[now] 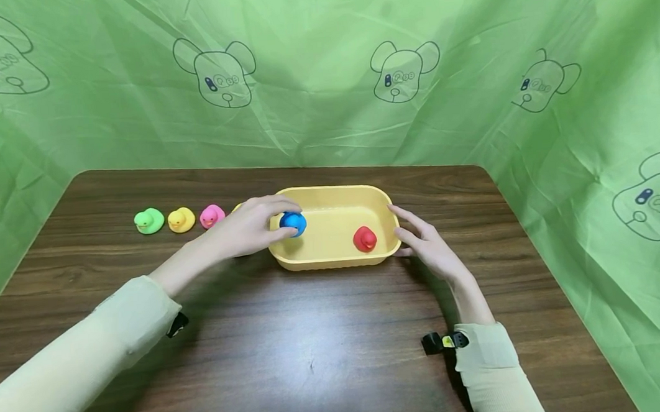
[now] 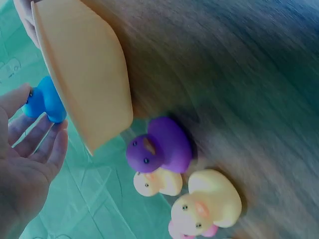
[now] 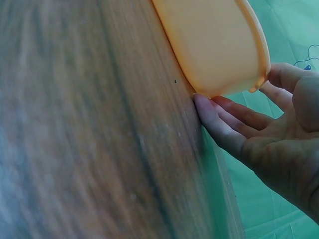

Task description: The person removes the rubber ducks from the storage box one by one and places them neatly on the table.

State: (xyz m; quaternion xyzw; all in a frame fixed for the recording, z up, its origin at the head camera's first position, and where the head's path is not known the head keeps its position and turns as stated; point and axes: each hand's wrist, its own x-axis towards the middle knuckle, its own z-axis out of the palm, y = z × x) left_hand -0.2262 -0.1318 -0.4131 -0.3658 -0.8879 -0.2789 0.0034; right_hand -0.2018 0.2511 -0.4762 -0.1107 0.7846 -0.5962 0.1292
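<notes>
My left hand [image 1: 252,224] pinches a blue rubber duck [image 1: 294,223] between thumb and fingers, above the left end of a yellow plastic basin [image 1: 333,263]. In the left wrist view, the blue duck [image 2: 46,102] is held beside the basin's rim, thumb at its head. A red rubber duck [image 1: 365,239] sits inside the basin, toward the right front. My right hand [image 1: 430,247] rests against the basin's right end, its fingers spread. The right wrist view has those fingertips at the rim and lower edge of the basin [image 3: 214,45].
Left of the basin stand a green duck [image 1: 148,221], a yellow duck [image 1: 181,220] and a pink duck [image 1: 212,216]. The left wrist view adds a purple duck [image 2: 167,147], hidden behind my hand in the head view. Green cloth [image 1: 313,107] hangs around the dark wooden table [image 1: 315,356].
</notes>
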